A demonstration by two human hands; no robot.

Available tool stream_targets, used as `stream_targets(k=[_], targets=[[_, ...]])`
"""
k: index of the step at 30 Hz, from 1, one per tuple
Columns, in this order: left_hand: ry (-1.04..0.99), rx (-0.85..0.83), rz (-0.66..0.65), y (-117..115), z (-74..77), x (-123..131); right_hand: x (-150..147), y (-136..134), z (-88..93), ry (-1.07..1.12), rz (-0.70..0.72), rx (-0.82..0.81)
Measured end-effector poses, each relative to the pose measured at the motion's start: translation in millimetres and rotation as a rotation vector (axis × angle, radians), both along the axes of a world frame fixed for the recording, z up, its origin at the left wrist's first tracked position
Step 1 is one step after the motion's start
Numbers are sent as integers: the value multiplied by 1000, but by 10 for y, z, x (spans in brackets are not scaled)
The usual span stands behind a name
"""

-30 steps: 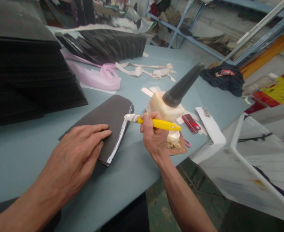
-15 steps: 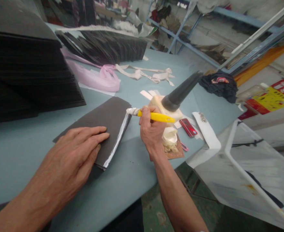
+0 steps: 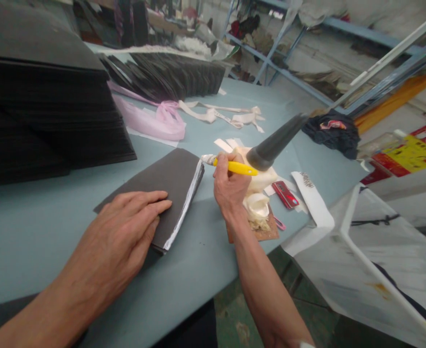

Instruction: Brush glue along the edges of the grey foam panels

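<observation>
My left hand (image 3: 126,227) lies flat with its fingers stretched out on a small stack of black sheets (image 3: 173,179). White glue-like paste (image 3: 186,203) runs in a strip along the stack's right edge. In my right hand (image 3: 233,186) is a brush with a yellow handle (image 3: 242,168); its bristles (image 3: 209,159) are coated white and sit at the stack's far right corner. Whether they touch the edge I cannot tell. Below that hand, a cream-coloured cup (image 3: 258,205) crusted with dried paste stands on a brown board (image 3: 267,232).
A tall pile of black sheets (image 3: 53,121) stands at the left, with a fanned row of black pieces (image 3: 184,72) behind. Pink ribbon (image 3: 169,121), a dark cone on a pale block (image 3: 276,142) and a red box (image 3: 284,195) lie about. A translucent bin (image 3: 387,256) stands at right.
The brush tip has shifted slightly off the far end of the pasted edge, to the right. The whole view has moved a little; my left hand stays on the stack.
</observation>
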State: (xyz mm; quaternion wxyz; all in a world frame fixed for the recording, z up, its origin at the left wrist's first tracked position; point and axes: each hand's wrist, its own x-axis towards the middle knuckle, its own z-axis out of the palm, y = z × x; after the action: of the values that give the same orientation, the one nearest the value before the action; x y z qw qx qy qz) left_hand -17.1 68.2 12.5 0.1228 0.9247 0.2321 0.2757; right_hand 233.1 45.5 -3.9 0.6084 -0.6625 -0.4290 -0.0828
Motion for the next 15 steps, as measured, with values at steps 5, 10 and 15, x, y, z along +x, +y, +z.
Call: stream_targets(k=[5,10,15], targets=[[20,-12,8,-21,24,17,-1,-12,27,8,-5,20],[83,-74,60,-100,98,57,-197,-102,212,226,169,136],[87,-92,119,-229,133,128,-563,-184,490,359,354,86]])
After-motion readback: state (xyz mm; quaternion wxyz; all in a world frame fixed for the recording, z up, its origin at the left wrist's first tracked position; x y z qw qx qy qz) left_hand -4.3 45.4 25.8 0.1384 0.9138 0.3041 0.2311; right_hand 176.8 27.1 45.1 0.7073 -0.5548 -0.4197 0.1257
